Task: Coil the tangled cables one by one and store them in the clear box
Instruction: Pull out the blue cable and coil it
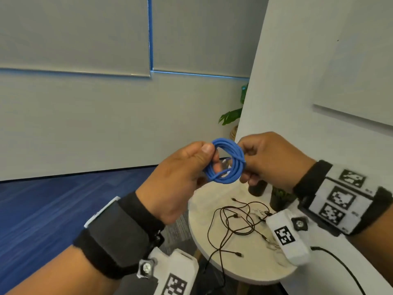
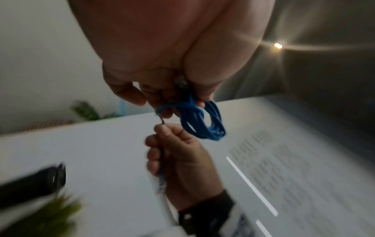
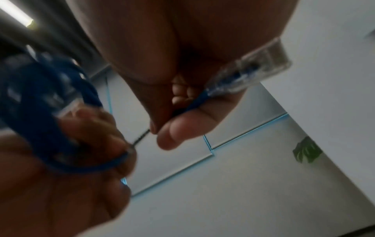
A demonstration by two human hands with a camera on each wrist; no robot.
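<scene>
A blue cable [image 1: 227,162] wound into a small coil is held in the air above the round table [image 1: 244,267]. My left hand [image 1: 209,154] grips the coil's left side, thumb on top. My right hand [image 1: 247,160] pinches its right side. The right wrist view shows the cable's clear plug [image 3: 263,64] lying in my right palm, and a thin dark tie [image 3: 142,136] stretched from my right fingertips to the coil [image 3: 40,104]. In the left wrist view the coil [image 2: 202,121] hangs from my left fingers [image 2: 129,94]. Tangled thin black cables [image 1: 234,226] lie on the table. No clear box is in view.
A dark cylinder [image 1: 257,188] and a small green plant [image 1: 280,194] stand at the table's far edge, against a white wall panel [image 1: 297,81]. Blue carpet [image 1: 63,209] lies to the left. One black cable hangs over the table's front edge [image 1: 221,273].
</scene>
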